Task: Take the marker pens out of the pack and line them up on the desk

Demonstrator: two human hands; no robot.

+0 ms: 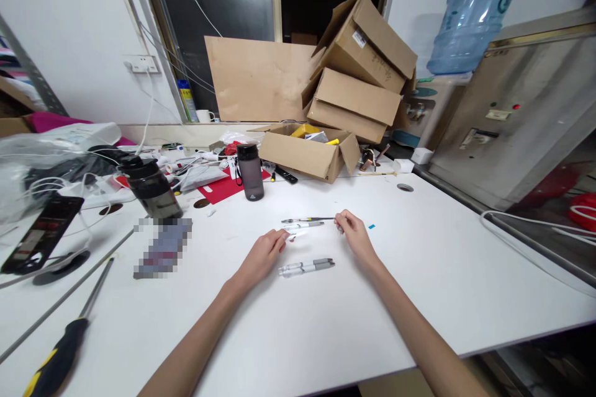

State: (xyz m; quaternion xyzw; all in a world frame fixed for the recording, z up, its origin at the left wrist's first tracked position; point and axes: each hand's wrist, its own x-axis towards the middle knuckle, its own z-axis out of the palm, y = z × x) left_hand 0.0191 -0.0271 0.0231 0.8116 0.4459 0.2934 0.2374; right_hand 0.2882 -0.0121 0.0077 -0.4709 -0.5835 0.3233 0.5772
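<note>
Over the middle of the white table, my right hand is closed, its fingertips pinching the right end of a thin dark pen refill. My left hand is closed too, thumb and forefinger together beside a small whitish piece that is blurred; what the fingers hold I cannot make out. Just below the refill lies a clear and grey pen. Nearer to me, between my forearms, clear pens with grey ends lie side by side. A small blue scrap sits to the right of my right hand.
A dark bottle and an open cardboard box stand at the back. Left are a black bottle, a blurred-out flat item, a phone and a screwdriver. A cable hole is at back right.
</note>
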